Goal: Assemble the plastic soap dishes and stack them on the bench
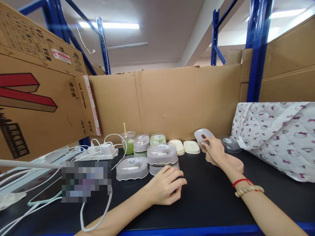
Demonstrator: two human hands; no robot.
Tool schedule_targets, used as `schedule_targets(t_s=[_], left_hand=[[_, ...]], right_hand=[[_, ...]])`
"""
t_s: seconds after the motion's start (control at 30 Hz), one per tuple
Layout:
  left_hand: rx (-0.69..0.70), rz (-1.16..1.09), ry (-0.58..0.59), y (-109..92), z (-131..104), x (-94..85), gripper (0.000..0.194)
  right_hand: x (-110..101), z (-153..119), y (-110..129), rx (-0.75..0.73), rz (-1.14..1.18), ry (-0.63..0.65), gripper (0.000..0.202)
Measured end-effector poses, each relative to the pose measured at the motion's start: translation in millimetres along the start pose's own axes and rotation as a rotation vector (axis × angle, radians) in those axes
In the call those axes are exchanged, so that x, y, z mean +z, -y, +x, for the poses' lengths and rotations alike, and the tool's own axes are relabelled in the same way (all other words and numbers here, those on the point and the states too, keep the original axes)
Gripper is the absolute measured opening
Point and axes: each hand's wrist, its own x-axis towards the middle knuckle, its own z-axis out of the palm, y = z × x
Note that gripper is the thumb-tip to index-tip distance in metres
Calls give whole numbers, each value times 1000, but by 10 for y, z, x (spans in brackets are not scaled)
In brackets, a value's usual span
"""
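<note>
My right hand [214, 149] reaches to the back right and grips the near edge of a pale oval bowl [202, 133], which is tilted up. Under that wrist lies a pink oval container [236, 161]. My left hand [168, 186] rests on the black table with its fingers loosely curled and apart, holding nothing. Just behind it are two stacked oval boxes with clear grey lids [162, 153], and a similar lidded box [132, 167] stands to their left. Cream lids [191, 147] lie between the boxes and the bowl.
A drink cup [129, 146], a power strip [98, 153] and white cables occupy the left side. A clear lid [230, 144] and a patterned quilted bag [278, 137] are at right. Cardboard [172, 101] walls the back; a blue edge [197, 230] borders the front.
</note>
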Motion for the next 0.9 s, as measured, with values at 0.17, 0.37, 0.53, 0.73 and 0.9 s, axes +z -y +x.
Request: schedule_targets(t_s=[0.17,0.37,0.53,0.73,0.9], left_hand=[[-517,-354,-163,28,263,175,48],[-1146,-916,-681,329,752,124,67],[-1279,-875,-850,461,651,-93,44],[-1319,-914,-1028,604,515,-113,37],[-1225,-1005,-1017,593,528,-131,34]], right_hand=[[-79,-37,299,-289,314,-418,17],[-278,-323,877,-651,583,-543,11],[-278,-424,996,-728,620,-362,15],[-108,-283,656,-393,276,45,26],[52,-298,489,-290,-77,380,34]])
